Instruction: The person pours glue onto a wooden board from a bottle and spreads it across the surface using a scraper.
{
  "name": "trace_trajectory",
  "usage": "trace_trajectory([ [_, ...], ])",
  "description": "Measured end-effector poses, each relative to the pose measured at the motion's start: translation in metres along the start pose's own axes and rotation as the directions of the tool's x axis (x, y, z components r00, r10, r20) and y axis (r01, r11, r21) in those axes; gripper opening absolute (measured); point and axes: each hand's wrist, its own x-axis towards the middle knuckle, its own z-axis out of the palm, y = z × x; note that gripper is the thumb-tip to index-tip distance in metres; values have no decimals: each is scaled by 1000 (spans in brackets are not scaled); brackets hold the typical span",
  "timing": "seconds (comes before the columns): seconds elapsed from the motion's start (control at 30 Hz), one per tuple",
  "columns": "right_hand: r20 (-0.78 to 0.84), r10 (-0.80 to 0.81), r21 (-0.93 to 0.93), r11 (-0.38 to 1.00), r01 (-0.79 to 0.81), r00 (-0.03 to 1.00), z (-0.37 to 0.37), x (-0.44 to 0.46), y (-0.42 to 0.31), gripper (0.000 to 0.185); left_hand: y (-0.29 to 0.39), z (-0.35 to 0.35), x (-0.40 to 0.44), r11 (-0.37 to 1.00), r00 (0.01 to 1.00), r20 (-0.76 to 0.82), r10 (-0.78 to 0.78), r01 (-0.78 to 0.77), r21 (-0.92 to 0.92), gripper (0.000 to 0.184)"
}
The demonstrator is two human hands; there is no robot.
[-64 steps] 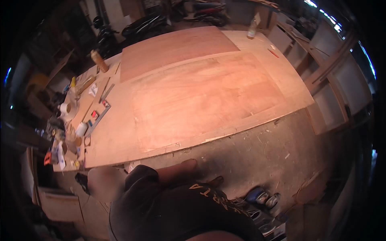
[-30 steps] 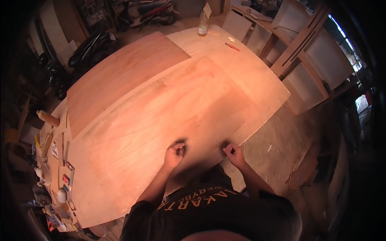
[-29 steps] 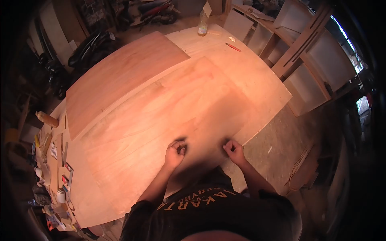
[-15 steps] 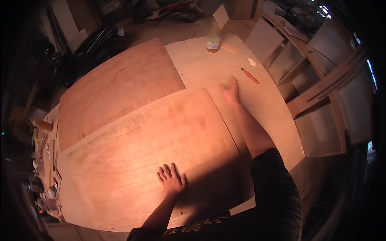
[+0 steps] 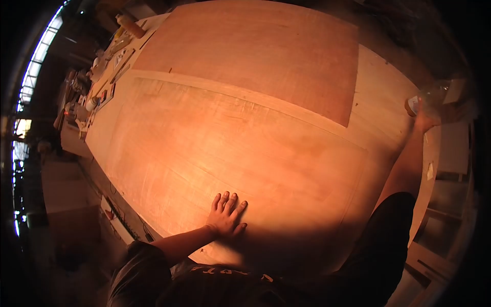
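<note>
1. While my left hand (image 5: 225, 217) lies spread and empty on the board (image 5: 245, 148), my right hand (image 5: 424, 122) has the bottle (image 5: 414, 104) at its fingers.
2. I can't tell its grip.
3. Reach looks complete; no lift shows.

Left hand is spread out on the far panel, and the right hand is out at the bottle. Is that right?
Not quite: the head view shows the left hand spread out on the near panel, not the far panel. The right hand is out at the bottle, as you say.
</note>
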Motion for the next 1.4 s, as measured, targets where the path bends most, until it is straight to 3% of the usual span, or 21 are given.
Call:
trace_trajectory([
  [0.1, 55, 122, 89, 988, -127, 991, 22, 5, 3, 156, -3, 2, 5, 1000, 1000, -27, 3, -4, -26, 79],
  [0.3, 49, 203, -52, 978, -201, 978, 42, 55, 21, 145, 2, -1, 6, 999, 999, -41, -3, 1, -34, 78],
  [0.37, -29, 153, -222, 963, -155, 988, 42, 64, 22, 138, 3, -4, 6, 999, 999, -36, -6, 4, -46, 78],
  [0.43, -34, 102, -218, 970, -107, 994, 39, 74, 22, 132, 3, -10, 7, 999, 1000, -23, -16, 15, -50, 77],
  [0.57, 30, -28, 144, 989, 24, 999, 40, 96, 31, 121, 6, -6, 7, 999, 998, -60, 4, -7, -43, 78],
  [0.63, 52, -50, 158, 987, 41, 997, 44, 103, 38, 116, 4, -7, 7, 999, 999, -52, -1, -1, -40, 77],
  [0.73, 72, 4, 13, 1000, -5, 997, 34, 105, 29, 116, 5, -6, 8, 999, 999, -50, 8, -9, -30, 77],
  [0.83, -20, 25, 28, 999, -24, 999, 7, 56, 6, 122, 6, -8, 7, 999, 999, -43, 4, -6, -39, 78],
  [0.9, -154, -9, 36, 999, 15, 988, -11, 31, -5, 116, 5, -12, 6, 999, 999, -36, 7, -9, -50, 78],
  [1.0, -162, -49, 91, 994, 64, 986, -66, -25, -53, 100, 7, -15, 3, 998, 999, -33, 18, -20, -66, 76],
  [1.07, -68, -137, 102, 984, 143, 988, -113, -78, -92, 89, 3, -15, 0, 998, 999, -29, 26, -28, -55, 74],
  [1.13, 17, -270, 257, 932, 256, 963, -162, -148, -147, 67, 0, -18, -2, 997, 999, -18, 27, -29, -72, 75],
  [1.2, 153, -299, 424, 881, 210, 942, -199, -210, -172, 50, 0, -17, -10, 995, 999, -35, 34, -37, -98, 75],
  [1.3, 367, -297, 500, 862, 82, 882, -248, -304, -194, 40, -5, -20, -18, 989, 991, -115, 65, -79, -126, 75],
  [1.4, 516, -250, 503, 863, -54, 819, -290, -408, -211, 41, -22, -19, -31, 874, 946, -318, 68, -210, -439, 78],
])
